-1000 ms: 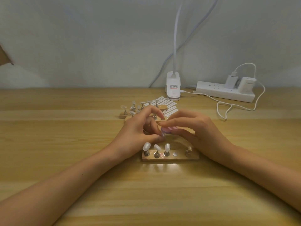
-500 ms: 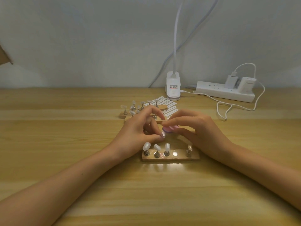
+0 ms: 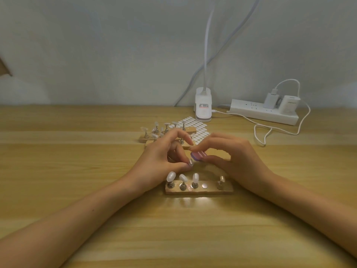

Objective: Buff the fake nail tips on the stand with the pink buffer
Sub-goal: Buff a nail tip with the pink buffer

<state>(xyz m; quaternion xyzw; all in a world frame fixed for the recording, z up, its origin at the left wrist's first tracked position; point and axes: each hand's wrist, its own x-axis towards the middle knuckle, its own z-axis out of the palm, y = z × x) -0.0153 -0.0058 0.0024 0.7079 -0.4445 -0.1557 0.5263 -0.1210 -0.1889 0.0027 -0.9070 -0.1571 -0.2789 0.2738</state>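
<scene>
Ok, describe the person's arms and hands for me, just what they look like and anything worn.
The left forearm and right forearm are bare to the frame edge: no sleeve, watch or bracelet shows. The left hand and right hand wear no gloves; any ring is too small to tell.

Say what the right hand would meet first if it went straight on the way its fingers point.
Probably the nail tip pinched by the left hand: the right hand points the pink buffer leftward at it, though depth is unclear.

Pink oval buffer (image 3: 198,156) mid-frame beside one pearly white nail tip (image 3: 190,162); three more tips (image 3: 183,177) upright on wooden bar stand (image 3: 199,190) below.
</scene>
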